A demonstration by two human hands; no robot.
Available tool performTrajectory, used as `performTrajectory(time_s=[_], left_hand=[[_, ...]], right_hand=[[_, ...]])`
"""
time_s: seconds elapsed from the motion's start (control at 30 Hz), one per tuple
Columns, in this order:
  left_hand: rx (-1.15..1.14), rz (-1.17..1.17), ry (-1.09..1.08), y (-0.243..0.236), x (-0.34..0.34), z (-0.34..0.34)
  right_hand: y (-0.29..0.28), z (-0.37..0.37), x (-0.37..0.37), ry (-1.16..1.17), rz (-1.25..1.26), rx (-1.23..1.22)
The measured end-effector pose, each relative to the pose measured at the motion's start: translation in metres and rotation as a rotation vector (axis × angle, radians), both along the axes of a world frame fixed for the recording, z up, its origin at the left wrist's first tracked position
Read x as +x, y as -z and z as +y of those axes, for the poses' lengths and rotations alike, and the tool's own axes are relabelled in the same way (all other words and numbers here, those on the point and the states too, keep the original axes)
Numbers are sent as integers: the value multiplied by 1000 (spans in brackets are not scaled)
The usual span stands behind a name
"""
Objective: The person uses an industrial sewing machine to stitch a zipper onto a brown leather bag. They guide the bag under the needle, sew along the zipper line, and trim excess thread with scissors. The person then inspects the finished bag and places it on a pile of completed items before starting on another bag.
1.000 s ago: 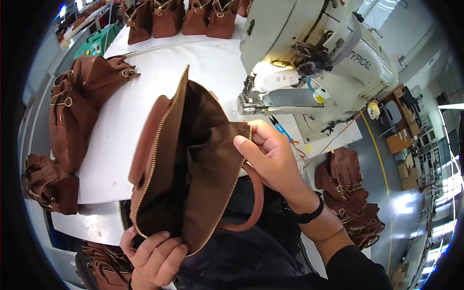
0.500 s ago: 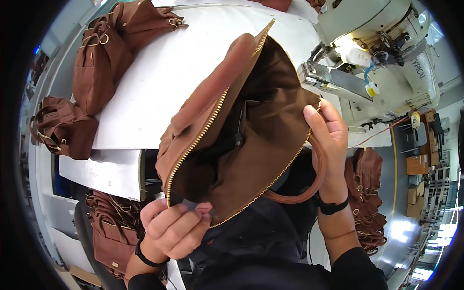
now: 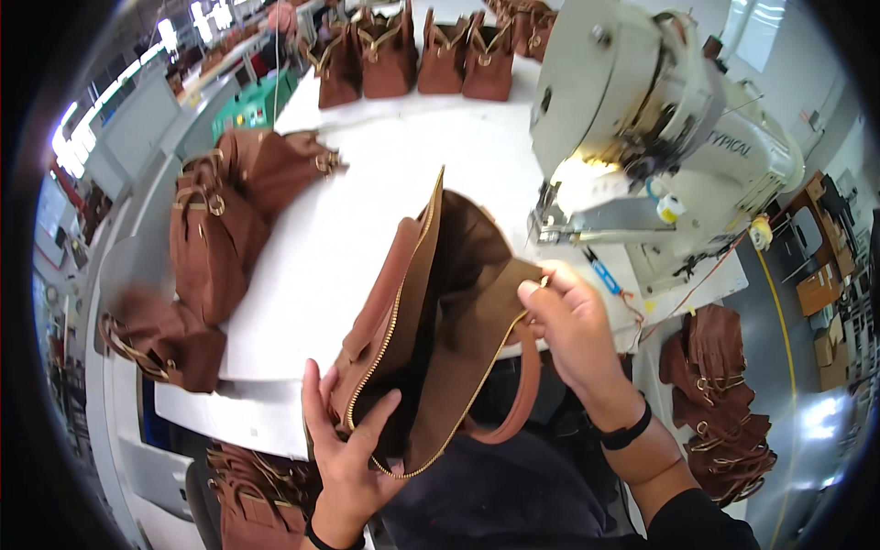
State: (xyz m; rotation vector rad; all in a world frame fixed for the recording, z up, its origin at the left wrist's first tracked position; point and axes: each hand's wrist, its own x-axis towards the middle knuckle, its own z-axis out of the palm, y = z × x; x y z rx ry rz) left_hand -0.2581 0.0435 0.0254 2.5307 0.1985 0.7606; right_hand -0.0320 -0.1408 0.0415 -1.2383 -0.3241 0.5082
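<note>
A brown handbag point(image 3: 472, 344) is held up in front of me with its top unzipped and gaping, so its dark brown lining shows. Gold zipper teeth run along both edges of the mouth. My right hand point(image 3: 579, 335) pinches the right corner of the mouth, at the end of the zipper. At the near left edge, my left hand point(image 3: 353, 467) grips the bag's wall, thumb inside the mouth and fingers outside. One rolled handle point(image 3: 522, 394) hangs below my right hand; the other handle point(image 3: 390, 280) lies along the left side. The bag's bottom is hidden.
A sewing machine point(image 3: 761, 165) with a lit lamp stands at the right, blue thread snips point(image 3: 602, 270) beside it. Brown bags point(image 3: 220, 247) line the white table's point(image 3: 302, 247) left side; several more point(image 3: 390, 60) stand at the back. Others point(image 3: 720, 394) are piled low right.
The view has tilted up, showing the back of the table. The bag's mouth has narrowed. My left hand has shifted from a curled grip to thumb inside the mouth, fingers outside.
</note>
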Motion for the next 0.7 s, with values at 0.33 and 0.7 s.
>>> performTrajectory(time_s=[0.33, 0.7], left_hand=[[109, 312, -191, -50, 24, 22], [-226, 245, -150, -72, 112, 87]], right_hand=[[14, -25, 10, -95, -237, -168], [124, -87, 72, 85, -282, -424]])
